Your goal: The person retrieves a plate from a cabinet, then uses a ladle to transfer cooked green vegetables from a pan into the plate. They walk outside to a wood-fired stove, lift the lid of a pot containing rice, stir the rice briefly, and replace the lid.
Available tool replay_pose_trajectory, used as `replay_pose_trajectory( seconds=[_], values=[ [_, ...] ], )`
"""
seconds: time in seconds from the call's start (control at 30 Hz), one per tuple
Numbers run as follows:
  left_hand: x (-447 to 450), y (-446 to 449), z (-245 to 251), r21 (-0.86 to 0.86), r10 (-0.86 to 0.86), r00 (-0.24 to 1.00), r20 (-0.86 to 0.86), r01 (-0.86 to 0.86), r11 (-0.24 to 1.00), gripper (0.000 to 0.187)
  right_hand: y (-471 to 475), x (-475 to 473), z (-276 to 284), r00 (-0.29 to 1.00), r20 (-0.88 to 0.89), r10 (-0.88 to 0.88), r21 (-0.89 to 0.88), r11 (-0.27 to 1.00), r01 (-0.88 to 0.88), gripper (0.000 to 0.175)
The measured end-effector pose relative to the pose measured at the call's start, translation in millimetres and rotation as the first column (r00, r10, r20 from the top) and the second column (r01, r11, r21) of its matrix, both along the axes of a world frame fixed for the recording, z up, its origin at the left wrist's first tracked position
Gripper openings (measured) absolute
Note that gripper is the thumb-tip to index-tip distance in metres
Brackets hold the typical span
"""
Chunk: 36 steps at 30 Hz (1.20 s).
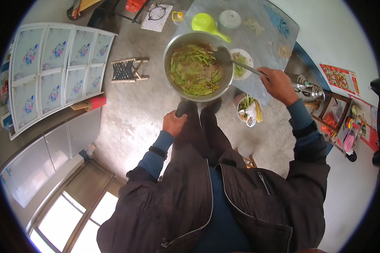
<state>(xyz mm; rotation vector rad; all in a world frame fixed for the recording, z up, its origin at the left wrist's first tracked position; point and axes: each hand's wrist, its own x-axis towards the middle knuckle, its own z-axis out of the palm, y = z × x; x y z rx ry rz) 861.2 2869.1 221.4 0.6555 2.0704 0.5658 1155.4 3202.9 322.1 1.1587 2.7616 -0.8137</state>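
My left hand (174,123) grips the black handle (181,109) of a deep metal wok (167,68). Cut green stalks (194,83), perhaps celery, lie in the wok among small brown bits, with some liquid and haze over them. In my right hand (279,83) is the handle end of a metal spatula (247,67). Its blade reaches over the wok's right side and rests at the food there. Partly behind the spatula, a white plate (248,73) of cut green pieces sits on the grey table (256,47), right beside the wok.
A lime-green ladle (204,22) and a lidded bowl (230,19) stand on the table behind the wok. On the floor are a bin (242,115) of vegetable scraps and a folding stool (123,70). Metal thermos flasks (307,90) stand at right, a flowered cabinet (57,72) at left.
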Motion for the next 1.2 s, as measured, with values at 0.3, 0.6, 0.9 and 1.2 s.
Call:
replay_pose_trajectory(
  seconds=[0.3,0.6,0.9,1.2],
  values=[
    [-2.4,-7.7,-6.8,-0.128,-0.095,0.995,0.017,0.096,0.987,0.042,-0.5,-9.2,14.5,0.986,0.134,-0.099,-0.590,0.791,0.159,0.031],
    [-0.7,-3.2,-0.5,-0.064,-0.083,0.996,0.017,0.084,0.994,0.040,11.7,-3.7,5.0,0.951,0.310,0.015,-0.725,0.651,0.226,0.032],
    [9.8,6.8,-10.1,-0.044,0.036,0.997,0.066,-0.033,0.998,0.039,-102.4,0.7,-80.8,0.934,0.068,-0.351,-0.695,0.655,0.297,0.035],
    [9.1,25.6,9.8,-0.038,-0.035,0.999,0.008,0.035,0.999,0.039,-101.9,-64.8,-108.1,0.854,-0.105,-0.509,-0.512,0.764,0.393,0.044]
  ],
)
